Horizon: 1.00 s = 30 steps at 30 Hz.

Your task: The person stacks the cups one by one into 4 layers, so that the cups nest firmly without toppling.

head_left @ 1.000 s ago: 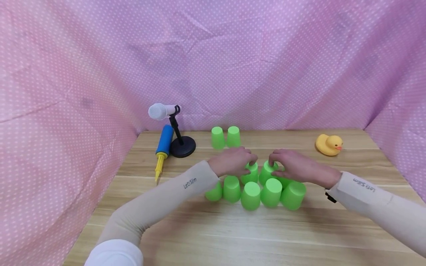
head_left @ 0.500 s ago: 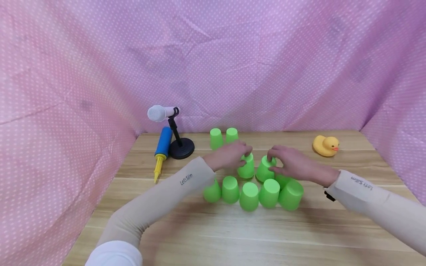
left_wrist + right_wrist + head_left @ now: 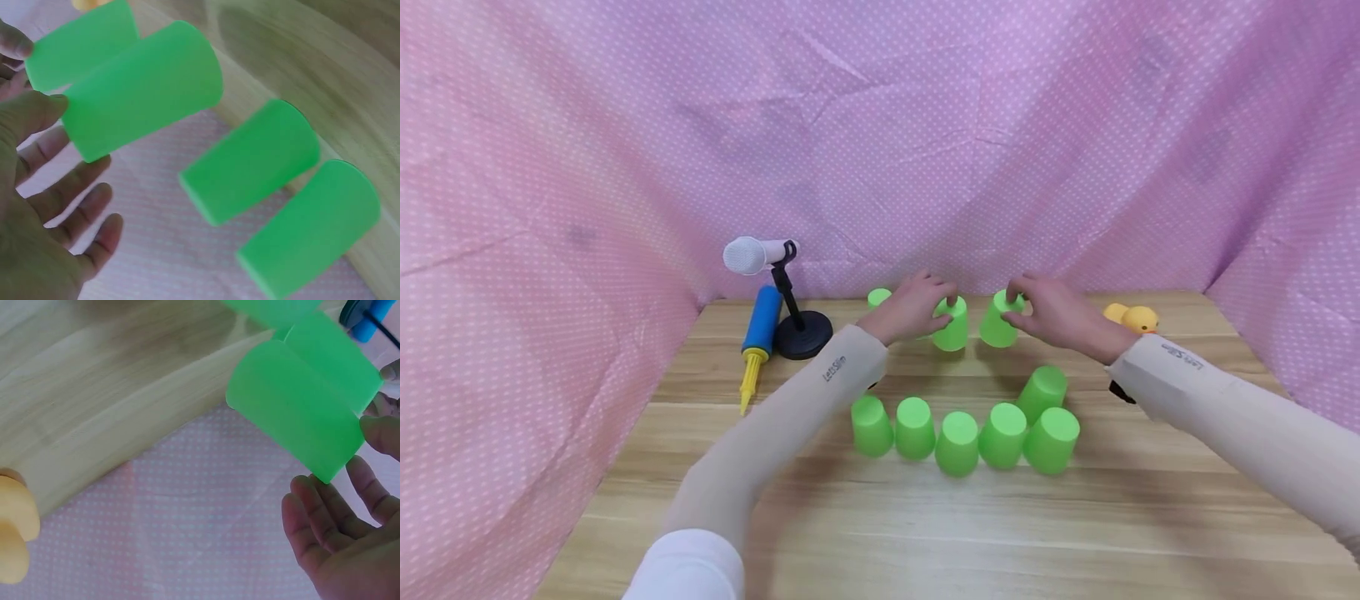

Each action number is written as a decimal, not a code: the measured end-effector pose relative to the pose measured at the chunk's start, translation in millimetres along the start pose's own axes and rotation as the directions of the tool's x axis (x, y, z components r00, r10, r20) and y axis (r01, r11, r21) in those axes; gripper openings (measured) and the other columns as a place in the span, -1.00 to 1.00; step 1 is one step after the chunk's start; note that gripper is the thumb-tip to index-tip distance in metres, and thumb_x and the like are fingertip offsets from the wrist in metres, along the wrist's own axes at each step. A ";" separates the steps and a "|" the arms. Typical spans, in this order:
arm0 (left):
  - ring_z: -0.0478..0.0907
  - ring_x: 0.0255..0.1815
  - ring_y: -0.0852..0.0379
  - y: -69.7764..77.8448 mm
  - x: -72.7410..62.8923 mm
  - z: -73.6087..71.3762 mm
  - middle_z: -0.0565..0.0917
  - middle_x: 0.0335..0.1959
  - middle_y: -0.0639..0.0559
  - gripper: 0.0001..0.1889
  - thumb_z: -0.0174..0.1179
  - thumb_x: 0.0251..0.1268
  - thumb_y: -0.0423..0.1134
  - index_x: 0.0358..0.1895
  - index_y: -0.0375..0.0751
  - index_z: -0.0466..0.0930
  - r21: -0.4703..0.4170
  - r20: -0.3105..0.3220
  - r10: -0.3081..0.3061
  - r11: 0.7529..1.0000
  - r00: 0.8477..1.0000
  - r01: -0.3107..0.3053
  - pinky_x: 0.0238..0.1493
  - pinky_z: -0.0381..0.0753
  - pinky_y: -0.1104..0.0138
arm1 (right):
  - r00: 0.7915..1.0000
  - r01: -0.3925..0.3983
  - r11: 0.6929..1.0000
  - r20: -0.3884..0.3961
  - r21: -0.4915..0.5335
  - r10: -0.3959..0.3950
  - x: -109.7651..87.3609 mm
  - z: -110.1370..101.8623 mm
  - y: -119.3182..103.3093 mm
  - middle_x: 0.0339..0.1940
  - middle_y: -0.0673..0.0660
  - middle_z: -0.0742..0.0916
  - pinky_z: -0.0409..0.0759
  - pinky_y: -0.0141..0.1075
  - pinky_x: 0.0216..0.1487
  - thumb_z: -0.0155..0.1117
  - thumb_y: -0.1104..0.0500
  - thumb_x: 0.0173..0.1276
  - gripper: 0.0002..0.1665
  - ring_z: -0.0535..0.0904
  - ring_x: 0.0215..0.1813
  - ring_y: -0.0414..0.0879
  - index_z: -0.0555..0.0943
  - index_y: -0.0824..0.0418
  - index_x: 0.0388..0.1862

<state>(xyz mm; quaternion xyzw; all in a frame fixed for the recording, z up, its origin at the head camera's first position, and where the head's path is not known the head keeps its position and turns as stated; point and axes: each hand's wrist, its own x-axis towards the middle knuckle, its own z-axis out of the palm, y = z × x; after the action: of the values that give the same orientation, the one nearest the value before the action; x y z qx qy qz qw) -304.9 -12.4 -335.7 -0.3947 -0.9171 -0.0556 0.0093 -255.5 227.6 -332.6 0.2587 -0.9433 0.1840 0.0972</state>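
Observation:
My left hand (image 3: 913,308) pinches an upside-down green cup (image 3: 951,327) near its closed top, between thumb and fingertips. A matching green cup (image 3: 997,325) is pinched the same way by my right hand (image 3: 1063,315). Both cups stand side by side toward the back of the table, a small gap between them in the head view. Two more green cups, one (image 3: 253,162) and another (image 3: 312,231), are beside the left hand in the left wrist view. Those are mostly hidden behind that hand in the head view.
Nearer the front, several inverted green cups form a row (image 3: 957,443), with one cup (image 3: 1043,392) behind its right end. A microphone on a stand (image 3: 802,333) and a blue-yellow hand pump (image 3: 762,325) lie left. Behind my right wrist is a yellow duck (image 3: 1138,319).
Both hands have carried their two cups away from the front row toward the back of the table, roughly level with the two cups there. The front row stays in place.

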 end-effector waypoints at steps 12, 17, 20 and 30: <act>0.32 -0.01 0.12 -27.3 31.6 21.1 0.59 0.00 0.13 -0.75 0.19 0.30 -0.06 -0.02 0.01 0.53 0.000 0.011 -0.068 0.998 0.998 0.068 0.03 0.31 0.28 | 0.986 -0.124 0.992 0.112 0.002 0.123 40.2 20.4 24.0 -0.18 0.24 0.65 0.51 -0.02 -0.18 0.36 0.14 0.19 -0.71 0.55 -0.20 0.09 0.56 0.30 -0.22; 0.32 0.00 0.11 -29.1 39.6 29.0 0.60 -0.02 0.13 -0.77 0.19 0.30 -0.07 -0.03 0.02 0.53 0.007 0.020 -0.079 0.997 0.997 0.079 0.08 0.26 0.27 | 0.978 -0.151 0.988 0.149 0.013 0.148 46.8 27.6 26.5 -0.15 0.26 0.65 0.50 -0.05 -0.19 0.35 0.13 0.21 -0.69 0.53 -0.21 0.07 0.55 0.32 -0.20; 0.30 -0.02 0.14 -28.7 42.4 32.5 0.61 -0.05 0.16 -0.76 0.19 0.30 -0.07 -0.02 0.04 0.52 0.015 0.024 -0.095 0.995 0.995 0.094 0.08 0.23 0.28 | 0.975 -0.155 0.988 0.163 0.022 0.150 50.0 31.2 26.8 -0.15 0.27 0.65 0.50 -0.05 -0.17 0.35 0.13 0.21 -0.69 0.53 -0.21 0.07 0.54 0.32 -0.20; 0.32 -0.08 0.15 -25.7 46.1 36.3 0.62 -0.07 0.17 -0.73 0.17 0.32 -0.08 0.03 0.01 0.51 0.052 0.030 -0.117 0.992 0.993 0.115 -0.02 0.26 0.28 | 0.970 -0.148 0.989 0.194 -0.016 0.148 55.9 39.0 27.8 -0.17 0.25 0.66 0.46 -0.03 -0.15 0.34 0.12 0.22 -0.68 0.53 -0.19 0.09 0.55 0.33 -0.17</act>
<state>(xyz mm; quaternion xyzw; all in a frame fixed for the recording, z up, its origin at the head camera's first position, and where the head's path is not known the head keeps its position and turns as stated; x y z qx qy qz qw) -354.3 7.4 -371.5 -0.3412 -0.9396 -0.0265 0.0006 -320.8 209.1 -360.9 0.2043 -0.9651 0.1637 -0.0091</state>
